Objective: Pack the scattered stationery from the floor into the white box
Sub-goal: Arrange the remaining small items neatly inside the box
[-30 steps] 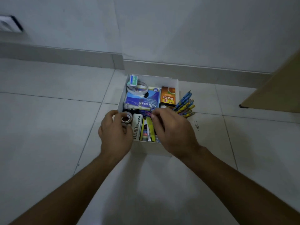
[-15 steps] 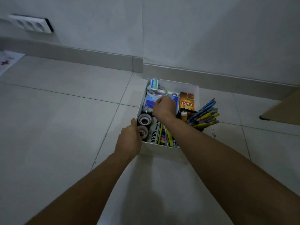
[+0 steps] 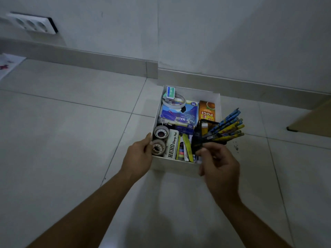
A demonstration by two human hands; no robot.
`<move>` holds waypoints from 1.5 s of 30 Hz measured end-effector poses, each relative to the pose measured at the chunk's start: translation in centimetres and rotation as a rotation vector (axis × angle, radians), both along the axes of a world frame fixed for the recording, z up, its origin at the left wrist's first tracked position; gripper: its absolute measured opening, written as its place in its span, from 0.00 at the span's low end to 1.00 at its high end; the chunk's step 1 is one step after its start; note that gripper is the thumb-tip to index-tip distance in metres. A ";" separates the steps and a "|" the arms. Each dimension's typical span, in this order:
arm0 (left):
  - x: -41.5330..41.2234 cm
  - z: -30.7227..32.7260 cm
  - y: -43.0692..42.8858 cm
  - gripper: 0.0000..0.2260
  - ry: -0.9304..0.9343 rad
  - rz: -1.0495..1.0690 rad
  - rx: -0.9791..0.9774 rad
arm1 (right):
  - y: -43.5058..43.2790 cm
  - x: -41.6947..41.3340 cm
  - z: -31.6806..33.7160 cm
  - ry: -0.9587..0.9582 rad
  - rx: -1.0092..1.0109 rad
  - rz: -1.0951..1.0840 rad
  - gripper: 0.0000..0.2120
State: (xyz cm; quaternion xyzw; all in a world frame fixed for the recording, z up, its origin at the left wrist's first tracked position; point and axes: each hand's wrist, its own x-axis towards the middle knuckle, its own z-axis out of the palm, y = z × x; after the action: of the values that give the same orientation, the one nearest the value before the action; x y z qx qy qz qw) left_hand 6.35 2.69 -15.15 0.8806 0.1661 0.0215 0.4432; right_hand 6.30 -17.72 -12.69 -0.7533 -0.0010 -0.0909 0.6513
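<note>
Closed grips: right hand [image 3: 219, 165] on pencil holder [image 3: 198, 139], left hand [image 3: 138, 156] on box [image 3: 177, 167]

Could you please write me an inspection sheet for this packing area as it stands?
Surface: pale tiled floor, dark specks right of the white box.
Job's things: white box holds tape rolls, stamp pad, face mask pack, tea carton; pencil holder lies tilted, its pencils jutting over the right wall.
Clutter: paper sheet at far left.
Grips: left hand holds the box's left wall; right hand pinches the pencil holder's base.
Cables: nothing seen.
Surroundings: wall, skirting, socket strip upper left, wooden panel at right.
</note>
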 end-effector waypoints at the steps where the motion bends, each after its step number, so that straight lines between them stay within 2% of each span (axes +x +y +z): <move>1: -0.2 0.1 -0.2 0.17 0.000 -0.022 -0.006 | -1.2 -0.1 -0.3 -0.032 -0.039 -0.054 0.09; 5: -0.8 0.2 -1.3 0.17 0.001 -0.055 -0.021 | -5.0 0.8 -1.6 -0.118 -0.228 -0.247 0.08; 7: -0.9 0.1 -1.8 0.17 -0.001 -0.063 -0.035 | -6.2 1.8 -2.6 -0.005 -0.279 -0.277 0.15; 9: -0.9 0.0 -2.4 0.18 0.005 -0.080 -0.062 | -6.9 2.5 -2.9 0.257 -0.259 -0.173 0.24; 11: -1.0 -0.1 -3.1 0.18 0.007 -0.103 -0.097 | -7.8 2.5 -2.9 0.418 -0.281 -0.023 0.28; 15: -1.2 -0.6 -5.4 0.19 0.049 -0.121 -0.230 | -10.9 2.4 -2.7 0.445 -0.298 0.002 0.27; 19: -0.9 -1.2 -8.4 0.20 0.092 -0.198 -0.299 | -14.0 2.3 -2.2 0.499 -0.140 -0.086 0.26; 24: 0.6 -0.7 -13.0 0.26 0.133 -0.376 -0.295 | -18.1 1.9 -2.3 0.498 0.044 -0.272 0.19; 28: 2.1 -0.5 -16.7 0.33 0.152 -0.510 -0.237 | -21.6 2.3 -3.0 0.458 0.076 -0.329 0.10; 31: 3.8 -0.9 -18.8 0.33 0.148 -0.528 -0.226 | -23.7 2.5 -3.6 0.392 -0.102 -0.247 0.22; 34: 5.9 -1.0 -20.1 0.31 0.142 -0.537 -0.242 | -25.2 3.4 -4.1 0.376 -0.153 -0.257 0.29; 38: 8.4 -1.1 -21.3 0.33 0.143 -0.575 -0.247 | -26.7 5.2 -4.8 0.351 -0.158 -0.282 0.30; 45: 12.5 -0.4 -24.0 0.31 0.141 -0.574 -0.228 | -28.1 8.3 -5.0 0.284 -0.118 -0.376 0.21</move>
State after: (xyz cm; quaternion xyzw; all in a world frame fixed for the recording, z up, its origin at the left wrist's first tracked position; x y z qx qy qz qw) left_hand 18.88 -21.27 -15.58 0.8354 -0.0576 -0.1842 0.5146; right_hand 14.64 -45.78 -17.64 -0.7824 0.2256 -0.1036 0.5712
